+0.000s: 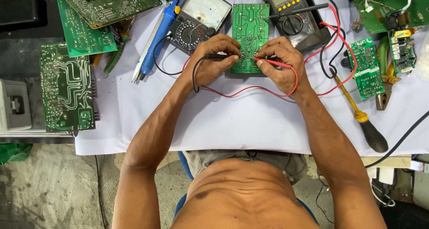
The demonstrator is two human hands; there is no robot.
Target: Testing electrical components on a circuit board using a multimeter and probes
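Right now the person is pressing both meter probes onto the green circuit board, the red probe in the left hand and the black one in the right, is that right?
Not quite: the probes are swapped. The head view shows the left hand holding the black probe and the right hand holding the red probe. Both tips do rest on the green circuit board.

A single head-worn camera looks almost straight down from above the person's chest. It faces the counter (250, 121) at close range, with the forearms reaching away toward the top edge and the floor (53, 189) showing at lower left.
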